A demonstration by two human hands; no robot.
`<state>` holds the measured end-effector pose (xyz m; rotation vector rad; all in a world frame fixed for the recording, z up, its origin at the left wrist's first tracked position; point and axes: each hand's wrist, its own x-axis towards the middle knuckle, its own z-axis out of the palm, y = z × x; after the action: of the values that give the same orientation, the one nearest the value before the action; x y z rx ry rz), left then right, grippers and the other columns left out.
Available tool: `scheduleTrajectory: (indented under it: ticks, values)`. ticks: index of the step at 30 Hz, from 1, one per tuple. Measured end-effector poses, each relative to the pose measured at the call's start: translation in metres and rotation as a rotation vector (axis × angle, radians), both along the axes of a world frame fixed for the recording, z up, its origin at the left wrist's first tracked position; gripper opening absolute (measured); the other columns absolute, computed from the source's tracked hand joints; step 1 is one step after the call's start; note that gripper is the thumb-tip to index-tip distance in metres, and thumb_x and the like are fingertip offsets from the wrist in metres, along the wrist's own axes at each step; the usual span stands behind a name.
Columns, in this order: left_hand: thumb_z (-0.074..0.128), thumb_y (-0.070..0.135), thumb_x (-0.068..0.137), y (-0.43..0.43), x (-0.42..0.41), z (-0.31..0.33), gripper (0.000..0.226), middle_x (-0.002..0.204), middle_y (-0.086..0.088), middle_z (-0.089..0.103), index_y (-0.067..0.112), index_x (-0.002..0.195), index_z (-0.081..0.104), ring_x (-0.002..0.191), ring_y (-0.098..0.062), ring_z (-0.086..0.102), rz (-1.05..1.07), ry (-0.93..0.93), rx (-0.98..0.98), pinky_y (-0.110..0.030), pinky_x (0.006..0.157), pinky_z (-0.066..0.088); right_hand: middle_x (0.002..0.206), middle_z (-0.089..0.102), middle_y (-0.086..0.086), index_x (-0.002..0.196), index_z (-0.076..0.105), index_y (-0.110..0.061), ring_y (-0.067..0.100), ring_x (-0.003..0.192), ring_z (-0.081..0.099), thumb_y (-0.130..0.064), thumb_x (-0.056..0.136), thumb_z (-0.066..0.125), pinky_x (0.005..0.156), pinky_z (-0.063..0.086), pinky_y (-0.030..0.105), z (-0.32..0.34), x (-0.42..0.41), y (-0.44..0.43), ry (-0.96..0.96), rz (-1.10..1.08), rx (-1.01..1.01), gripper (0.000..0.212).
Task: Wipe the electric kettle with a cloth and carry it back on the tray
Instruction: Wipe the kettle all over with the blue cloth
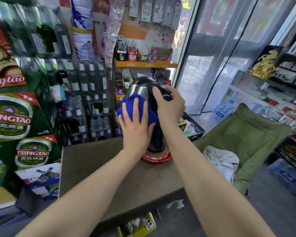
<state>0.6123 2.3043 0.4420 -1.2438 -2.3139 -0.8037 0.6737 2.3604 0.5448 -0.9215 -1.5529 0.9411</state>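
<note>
A person's left hand [135, 124] pressed a blue cloth [126, 108] flat, fingers spread, against the steel kettle [140, 90] standing on a red tray [156, 158] at the table's [92, 168] far edge, while the right hand [169, 106] gripped its black handle, a steadying hold that firm, even wiping likely required.

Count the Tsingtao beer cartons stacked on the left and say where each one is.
2 with full logos: the upper carton and the lower carton beneath it, slightly right. More may sit behind or below, hidden.
</note>
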Motion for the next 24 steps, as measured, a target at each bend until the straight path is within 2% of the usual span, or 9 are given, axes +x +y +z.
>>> scheduleTrajectory:
  ticks: [5, 8, 12, 13, 16, 18, 20, 21, 24]
  values:
    - [0.034, 0.040, 0.100, 0.010, -0.041, 0.044, 0.060, 0.161, -0.014, 0.025, 0.014, 0.154, 0.025, 0.146, -0.033, 0.025, -0.183, -0.091, 0.232, -0.051, 0.118, 0.027, 0.114, 0.074, -0.007, 0.118, 0.072, -0.024, 0.017, 0.113, 0.064, -0.046, 0.083, 0.075, 0.103, 0.050, 0.043, 0.009, 0.007, 0.005, 0.000, 0.001, -0.011, 0.041]
    - [0.034, 0.041, 0.101, 0.007, -0.032, 0.034, 0.059, 0.161, -0.010, 0.025, 0.018, 0.154, 0.023, 0.148, -0.028, 0.024, -0.176, -0.180, 0.291, -0.050, 0.118, 0.027, 0.113, 0.074, -0.007, 0.117, 0.073, -0.023, 0.016, 0.112, 0.065, -0.043, 0.083, 0.076, 0.103, 0.051, 0.042, 0.007, 0.008, 0.005, 0.036, -0.011, -0.041, 0.039]
    - [0.035, 0.044, 0.101, -0.008, 0.004, -0.014, 0.066, 0.166, -0.007, 0.007, 0.024, 0.157, 0.007, 0.151, -0.031, 0.010, -0.153, -0.451, 0.314, -0.054, 0.120, 0.020, 0.099, 0.070, -0.017, 0.117, 0.072, -0.023, -0.005, 0.092, 0.063, -0.041, 0.085, 0.076, 0.085, 0.050, 0.014, 0.006, 0.004, 0.002, 0.120, -0.040, -0.032, 0.037]
    - [0.036, 0.042, 0.101, -0.008, 0.008, -0.021, 0.066, 0.166, -0.007, 0.005, 0.024, 0.157, 0.005, 0.152, -0.029, 0.008, -0.154, -0.535, 0.336, -0.052, 0.121, 0.017, 0.099, 0.068, -0.019, 0.116, 0.070, -0.025, -0.007, 0.091, 0.062, -0.041, 0.085, 0.075, 0.085, 0.049, 0.014, 0.002, 0.004, 0.000, 0.118, -0.027, -0.013, 0.035]
    - [0.033, 0.036, 0.104, -0.002, 0.008, -0.027, 0.061, 0.166, -0.007, 0.008, 0.020, 0.157, 0.007, 0.152, -0.024, 0.009, -0.095, -0.733, 0.445, -0.040, 0.122, 0.011, 0.104, 0.071, -0.017, 0.111, 0.066, -0.030, 0.001, 0.097, 0.066, -0.039, 0.086, 0.076, 0.094, 0.055, 0.031, -0.018, 0.004, -0.007, 0.093, 0.053, 0.035, 0.029]
    - [0.026, 0.037, 0.105, 0.000, 0.000, -0.031, 0.056, 0.163, -0.009, 0.020, 0.016, 0.156, 0.016, 0.150, -0.023, 0.019, -0.040, -0.879, 0.507, -0.028, 0.117, 0.013, 0.100, 0.071, -0.018, 0.111, 0.066, -0.029, -0.004, 0.093, 0.067, -0.036, 0.084, 0.079, 0.088, 0.056, 0.023, -0.035, 0.009, -0.007, 0.105, 0.105, 0.026, 0.031]
    - [0.022, 0.040, 0.105, 0.000, -0.014, -0.039, 0.054, 0.156, -0.011, 0.036, 0.014, 0.152, 0.030, 0.143, -0.027, 0.033, 0.054, -1.028, 0.514, -0.030, 0.115, 0.022, 0.100, 0.071, -0.021, 0.110, 0.065, -0.031, -0.006, 0.093, 0.067, -0.032, 0.082, 0.081, 0.084, 0.054, 0.016, -0.054, 0.017, -0.003, 0.098, 0.165, -0.022, 0.032]
    - [0.021, 0.042, 0.105, 0.000, -0.022, -0.044, 0.054, 0.153, -0.012, 0.041, 0.014, 0.150, 0.034, 0.140, -0.028, 0.037, 0.106, -1.091, 0.502, -0.034, 0.113, 0.026, 0.102, 0.072, -0.020, 0.109, 0.064, -0.034, -0.005, 0.096, 0.068, -0.030, 0.081, 0.081, 0.086, 0.055, 0.017, -0.065, 0.021, 0.001, 0.090, 0.206, -0.067, 0.033]
    - [0.026, 0.044, 0.104, 0.000, -0.042, -0.064, 0.052, 0.146, -0.010, 0.049, 0.018, 0.146, 0.042, 0.133, -0.029, 0.046, 0.180, -1.229, 0.482, -0.036, 0.112, 0.032, 0.111, 0.074, -0.004, 0.107, 0.064, -0.037, 0.014, 0.105, 0.071, -0.017, 0.078, 0.082, 0.096, 0.057, 0.037, -0.107, 0.033, 0.008, 0.071, 0.336, -0.232, 0.040]
